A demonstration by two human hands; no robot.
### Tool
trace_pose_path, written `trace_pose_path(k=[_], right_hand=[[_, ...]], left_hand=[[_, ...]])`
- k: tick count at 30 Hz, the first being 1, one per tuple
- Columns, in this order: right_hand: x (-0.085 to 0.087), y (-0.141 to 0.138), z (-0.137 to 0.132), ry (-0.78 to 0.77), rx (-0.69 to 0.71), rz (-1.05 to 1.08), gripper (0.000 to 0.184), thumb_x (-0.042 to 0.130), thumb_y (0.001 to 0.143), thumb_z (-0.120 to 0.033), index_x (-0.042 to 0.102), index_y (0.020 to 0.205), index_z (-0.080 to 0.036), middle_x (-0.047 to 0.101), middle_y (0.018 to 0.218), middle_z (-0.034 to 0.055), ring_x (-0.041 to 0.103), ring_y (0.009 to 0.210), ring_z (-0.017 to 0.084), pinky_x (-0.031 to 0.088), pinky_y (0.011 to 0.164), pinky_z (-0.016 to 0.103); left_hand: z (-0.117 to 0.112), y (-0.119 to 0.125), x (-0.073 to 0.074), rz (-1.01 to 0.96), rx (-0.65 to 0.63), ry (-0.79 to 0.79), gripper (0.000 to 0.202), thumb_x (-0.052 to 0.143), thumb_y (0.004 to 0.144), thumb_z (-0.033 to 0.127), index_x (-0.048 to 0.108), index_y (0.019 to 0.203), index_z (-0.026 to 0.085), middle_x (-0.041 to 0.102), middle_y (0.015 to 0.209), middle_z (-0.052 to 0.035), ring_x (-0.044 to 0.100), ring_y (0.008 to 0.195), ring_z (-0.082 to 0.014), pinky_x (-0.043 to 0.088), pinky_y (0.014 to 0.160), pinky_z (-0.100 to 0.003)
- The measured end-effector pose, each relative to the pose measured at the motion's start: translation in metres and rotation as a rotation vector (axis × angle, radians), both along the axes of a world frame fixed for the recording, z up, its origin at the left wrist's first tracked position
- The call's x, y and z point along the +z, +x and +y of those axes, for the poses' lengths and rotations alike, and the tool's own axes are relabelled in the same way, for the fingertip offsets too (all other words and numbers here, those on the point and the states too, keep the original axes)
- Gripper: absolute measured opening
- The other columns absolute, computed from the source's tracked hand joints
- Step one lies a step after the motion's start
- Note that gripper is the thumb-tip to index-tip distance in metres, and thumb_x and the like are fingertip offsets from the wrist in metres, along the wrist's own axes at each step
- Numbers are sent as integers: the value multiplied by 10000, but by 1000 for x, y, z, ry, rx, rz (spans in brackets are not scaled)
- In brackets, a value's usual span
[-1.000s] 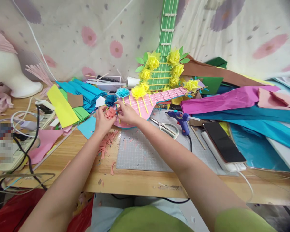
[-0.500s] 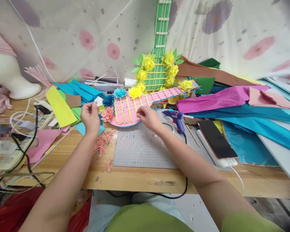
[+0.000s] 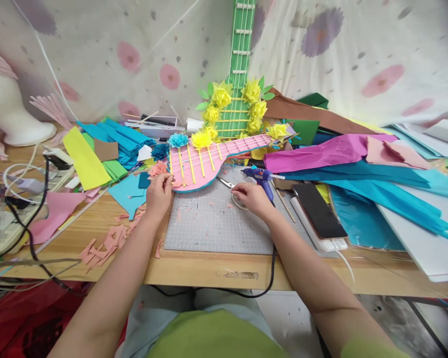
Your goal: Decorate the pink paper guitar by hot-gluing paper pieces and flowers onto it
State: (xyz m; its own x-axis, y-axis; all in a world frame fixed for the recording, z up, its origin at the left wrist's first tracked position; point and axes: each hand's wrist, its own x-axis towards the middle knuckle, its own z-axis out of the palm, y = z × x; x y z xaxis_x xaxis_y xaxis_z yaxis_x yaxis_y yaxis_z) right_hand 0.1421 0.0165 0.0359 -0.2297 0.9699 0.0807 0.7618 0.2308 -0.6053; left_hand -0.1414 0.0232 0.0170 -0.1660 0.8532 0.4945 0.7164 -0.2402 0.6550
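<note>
A pink paper guitar (image 3: 199, 166) with yellow strips lies across the top of a grey cutting mat (image 3: 216, 226). My left hand (image 3: 157, 194) has its fingers curled on the lower left edge of the guitar's body, just below a salmon paper flower (image 3: 157, 169). Blue flowers (image 3: 177, 140) and a yellow one (image 3: 201, 139) sit along the guitar's top edge. My right hand (image 3: 253, 197) rests closed over the handles of the scissors (image 3: 227, 184) on the mat, beside a blue glue gun (image 3: 262, 175).
A green paper guitar (image 3: 239, 74) with yellow flowers leans on the curtain. Magenta (image 3: 321, 151) and blue crepe paper (image 3: 381, 191) are piled at right beside a phone (image 3: 315, 209). Salmon scraps (image 3: 100, 246), coloured sheets (image 3: 82, 156) and cables (image 3: 26, 219) lie at left.
Both hands left the salmon flower, which stays on the guitar. My right hand dropped to the scissors on the mat, and my left hand came down to the guitar's lower edge.
</note>
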Motion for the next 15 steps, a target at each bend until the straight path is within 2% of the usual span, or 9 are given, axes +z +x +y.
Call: trace_pose_path(k=[5,8,12,15], right_hand=[[13,22,-5,-173,14,-51,124,554,757,-258,664,718,-217,660,654,17,589,617,154,391,588,266],[15,40,-5,-282,30,-97,130,579,728,-314,639,663,-217,627,613,4,553,581,147,362,546,265],[15,65,-4,-347,15,-164,288,622,681,-472,580,587,-204,559,574,-9,483,560,132,307,510,258],[19,80,-5,-386,20,-185,454,610,638,-627,519,553,-191,478,533,-21,424,537,116,274,497,252]], left_hand=[[-4,-7,-2,70,51,12,149,559,790,339,626,796,206,658,790,-37,598,793,-191,451,751,-318],[-3,-14,-3,176,14,47,151,576,791,341,660,800,216,659,806,-46,588,819,-210,441,783,-348],[-1,-23,-3,316,-14,44,155,617,766,343,705,827,231,666,892,-58,575,875,-232,427,781,-369],[-2,-25,-4,398,-12,45,169,615,773,351,724,807,226,671,877,-61,574,855,-235,411,735,-367]])
